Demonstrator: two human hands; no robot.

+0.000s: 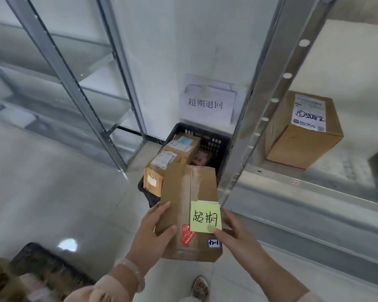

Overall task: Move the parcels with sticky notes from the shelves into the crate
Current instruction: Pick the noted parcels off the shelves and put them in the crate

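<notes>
I'm seeing left hand [155, 227], right hand [234, 232] gripping parcel [183, 192] with sticky note [205, 216] near crate [214, 144]; judging carrying step; next likely needing lowering inside

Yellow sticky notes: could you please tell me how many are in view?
1. The yellow sticky note is on the brown cardboard parcel held near the black plastic crate; notes on the parcels inside the crate may be hidden.
</notes>
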